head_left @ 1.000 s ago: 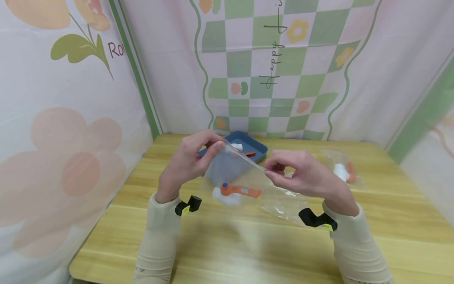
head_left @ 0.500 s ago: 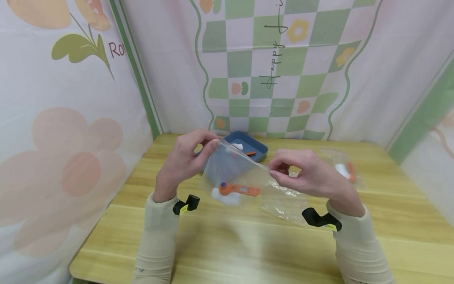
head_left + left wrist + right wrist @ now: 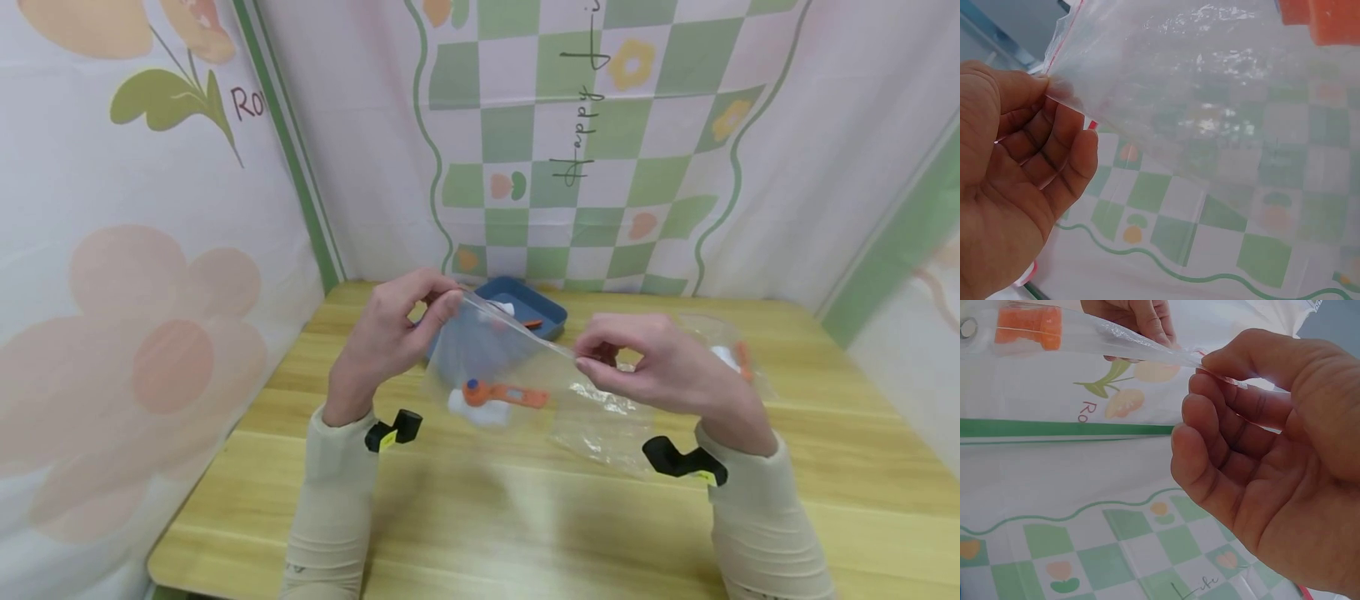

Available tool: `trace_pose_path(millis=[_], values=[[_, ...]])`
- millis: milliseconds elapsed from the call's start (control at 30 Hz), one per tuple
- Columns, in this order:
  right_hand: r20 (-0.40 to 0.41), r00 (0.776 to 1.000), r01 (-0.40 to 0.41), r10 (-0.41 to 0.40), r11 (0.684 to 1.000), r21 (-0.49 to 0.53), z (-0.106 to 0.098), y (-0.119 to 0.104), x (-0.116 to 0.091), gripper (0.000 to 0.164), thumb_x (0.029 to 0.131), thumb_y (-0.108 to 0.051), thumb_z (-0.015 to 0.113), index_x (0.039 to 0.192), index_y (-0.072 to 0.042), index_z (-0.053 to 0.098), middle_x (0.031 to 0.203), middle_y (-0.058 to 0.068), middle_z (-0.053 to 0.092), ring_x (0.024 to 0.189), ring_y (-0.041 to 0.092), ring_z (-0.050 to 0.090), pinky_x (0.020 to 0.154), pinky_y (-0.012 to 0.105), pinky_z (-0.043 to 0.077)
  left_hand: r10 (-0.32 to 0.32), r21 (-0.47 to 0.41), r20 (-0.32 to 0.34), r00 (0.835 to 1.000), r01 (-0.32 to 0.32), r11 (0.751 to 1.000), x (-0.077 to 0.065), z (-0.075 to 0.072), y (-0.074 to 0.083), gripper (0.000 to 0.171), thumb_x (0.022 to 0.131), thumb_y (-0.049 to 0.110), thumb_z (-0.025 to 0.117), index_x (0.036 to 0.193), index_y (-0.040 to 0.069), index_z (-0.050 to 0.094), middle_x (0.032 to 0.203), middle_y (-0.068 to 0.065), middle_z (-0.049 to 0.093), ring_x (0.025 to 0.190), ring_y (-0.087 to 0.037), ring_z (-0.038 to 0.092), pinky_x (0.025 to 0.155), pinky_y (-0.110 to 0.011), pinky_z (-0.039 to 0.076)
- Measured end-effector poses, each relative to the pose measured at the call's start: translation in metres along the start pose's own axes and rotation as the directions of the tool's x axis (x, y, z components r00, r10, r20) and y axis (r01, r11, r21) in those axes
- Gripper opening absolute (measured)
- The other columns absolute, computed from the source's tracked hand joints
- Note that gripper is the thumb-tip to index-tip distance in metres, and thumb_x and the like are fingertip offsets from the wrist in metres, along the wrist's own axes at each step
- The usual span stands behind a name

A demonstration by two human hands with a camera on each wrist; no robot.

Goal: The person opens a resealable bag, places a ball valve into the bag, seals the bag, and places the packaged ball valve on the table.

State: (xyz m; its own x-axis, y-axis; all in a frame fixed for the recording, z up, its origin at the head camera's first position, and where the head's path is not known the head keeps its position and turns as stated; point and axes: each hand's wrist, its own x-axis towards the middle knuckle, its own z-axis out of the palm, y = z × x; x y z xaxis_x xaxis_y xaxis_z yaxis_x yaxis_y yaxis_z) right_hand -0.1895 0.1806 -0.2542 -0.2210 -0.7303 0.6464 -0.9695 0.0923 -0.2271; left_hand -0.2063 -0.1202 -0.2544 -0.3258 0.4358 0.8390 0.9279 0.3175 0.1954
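Observation:
My left hand pinches the upper left corner of a clear zip bag between thumb and fingers. At the other end of the bag's top edge, my right hand pinches the plastic. A red line runs along the bag's edge in the left wrist view. Inside the bag hang an orange handled piece with a blue knob and a white soft-looking item. The orange piece also shows through the plastic in the right wrist view. The top edge is stretched taut and slopes down to the right.
A blue tray with a white item and an orange piece stands behind the held bag. Another clear bag lies on the wooden table. At the right lies a filled bag with white and orange contents.
My right hand has moved slightly to the right and my left hand slightly to the left, stretching the bag's top edge. The bag's contents have risen a little.

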Motion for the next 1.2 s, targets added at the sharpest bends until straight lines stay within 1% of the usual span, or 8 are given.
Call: trace_pose_path(millis=[167,233,533,700,833,933,1067,1200], values=[[0.008,0.999,-0.031,0.031,1.0,-0.001,-0.002,-0.001,-0.001,0.024,0.076,0.007,0.067,0.088,-0.013,0.061,0.077,-0.01,0.054,0.07,-0.001,0.052,0.062,0.012,0.044,-0.004,-0.005,-0.003,1.0,0.004,1.0,0.0,-0.001,0.0,0.007,0.087,0.002,0.061,0.094,0.003,0.063,0.077,0.0,0.058,0.069,-0.008,0.052,0.061,-0.02,0.042],[0.004,0.999,-0.036,0.036,0.999,0.006,-0.002,-0.002,-0.001,0.028,0.073,0.01,0.067,0.088,-0.014,0.061,0.076,-0.008,0.055,0.07,0.0,0.053,0.062,0.012,0.045,-0.006,-0.003,-0.002,1.0,0.006,1.0,0.001,-0.001,0.0,0.007,0.088,0.003,0.061,0.094,0.003,0.063,0.077,0.0,0.057,0.069,-0.008,0.052,0.062,-0.02,0.042],[-0.01,1.0,-0.023,0.023,1.0,0.006,-0.003,-0.003,-0.001,0.02,0.078,0.006,0.066,0.087,-0.012,0.061,0.075,-0.007,0.054,0.069,0.001,0.053,0.062,0.013,0.044,-0.003,0.011,-0.01,1.0,0.003,1.0,0.0,-0.003,0.0,0.005,0.089,0.005,0.06,0.093,0.003,0.063,0.075,0.0,0.056,0.067,-0.008,0.05,0.06,-0.02,0.04],[0.009,0.999,-0.036,0.036,0.999,0.003,-0.005,-0.002,-0.002,0.023,0.076,0.008,0.067,0.087,-0.012,0.061,0.076,-0.009,0.054,0.07,0.0,0.053,0.062,0.012,0.045,-0.015,0.016,-0.015,1.0,0.016,1.0,-0.001,-0.003,0.0,0.008,0.09,0.008,0.059,0.093,0.003,0.064,0.075,0.0,0.057,0.067,-0.009,0.05,0.059,-0.021,0.04],[0.0,1.0,-0.013,0.013,1.0,0.013,-0.006,-0.001,-0.002,0.023,0.075,0.009,0.067,0.087,-0.009,0.061,0.076,-0.007,0.055,0.069,0.001,0.053,0.062,0.012,0.045,-0.023,0.02,-0.019,1.0,0.023,1.0,0.0,-0.003,0.001,0.005,0.089,0.006,0.061,0.092,0.004,0.064,0.075,0.0,0.057,0.067,-0.009,0.051,0.06,-0.021,0.04],[-0.012,1.0,-0.006,0.006,1.0,0.012,-0.007,0.0,-0.001,0.027,0.071,0.013,0.068,0.086,-0.009,0.061,0.075,-0.005,0.055,0.068,0.002,0.052,0.062,0.013,0.044,-0.02,0.018,-0.026,0.999,0.021,1.0,0.0,-0.003,0.001,0.005,0.089,0.006,0.061,0.092,0.004,0.064,0.075,0.0,0.058,0.067,-0.008,0.052,0.06,-0.021,0.041],[-0.021,0.998,-0.062,0.063,0.998,0.01,-0.009,0.004,-0.005,0.035,0.068,0.017,0.067,0.087,-0.011,0.061,0.076,-0.005,0.056,0.069,0.002,0.053,0.063,0.013,0.044,-0.017,0.004,-0.052,0.999,0.017,1.0,0.001,-0.001,0.003,0.005,0.088,0.004,0.061,0.092,0.003,0.064,0.073,0.001,0.058,0.066,-0.005,0.053,0.058,-0.02,0.043],[-0.051,0.988,-0.14,0.144,0.988,0.067,-0.012,0.014,-0.011,0.035,0.072,0.019,0.063,0.088,-0.011,0.061,0.075,-0.003,0.056,0.067,0.004,0.053,0.06,0.015,0.044,-0.022,-0.009,-0.101,0.995,0.021,1.0,0.002,0.006,0.006,0.004,0.087,0.003,0.061,0.091,0.002,0.063,0.072,0.001,0.057,0.063,-0.003,0.052,0.056,-0.019,0.042]])
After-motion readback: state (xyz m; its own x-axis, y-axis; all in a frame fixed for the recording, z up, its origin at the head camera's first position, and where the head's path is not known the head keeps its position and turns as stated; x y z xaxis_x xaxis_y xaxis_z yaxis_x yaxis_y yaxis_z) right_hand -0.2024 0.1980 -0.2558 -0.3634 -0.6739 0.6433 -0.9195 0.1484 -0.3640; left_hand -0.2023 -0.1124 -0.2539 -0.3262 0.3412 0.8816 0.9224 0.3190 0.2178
